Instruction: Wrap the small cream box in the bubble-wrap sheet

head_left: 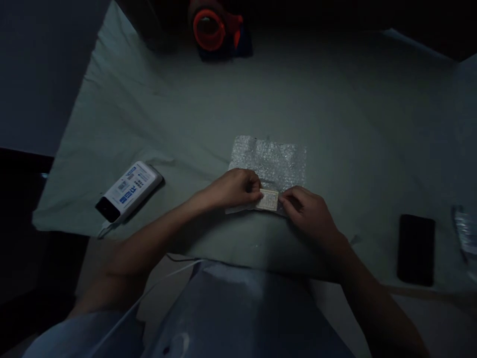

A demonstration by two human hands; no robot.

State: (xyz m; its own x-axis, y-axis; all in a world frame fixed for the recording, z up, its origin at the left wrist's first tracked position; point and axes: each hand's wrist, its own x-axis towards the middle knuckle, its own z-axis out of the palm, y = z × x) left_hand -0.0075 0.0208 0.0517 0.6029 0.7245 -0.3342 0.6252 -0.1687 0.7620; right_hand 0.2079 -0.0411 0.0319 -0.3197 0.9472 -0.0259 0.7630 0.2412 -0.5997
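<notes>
A sheet of clear bubble wrap (272, 156) lies spread on the cloth-covered table in front of me. On its near part is a small flat rectangular piece (267, 200), pale with a lighter cream border; its kind is not clear. My left hand (238, 188) is closed at the left end of this piece, pinching the wrap there, with the fingertips partly hidden. From the other side, my right hand (301, 203) pinches the wrap's edge between thumb and forefinger, close to the piece's right end.
A white power bank (130, 191) with blue print and a cable lies at the left. An orange tape dispenser (209, 31) stands at the back. A black phone-like slab (416, 249) and clear plastic packaging (466, 231) are at the right. The table's near edge runs before my lap.
</notes>
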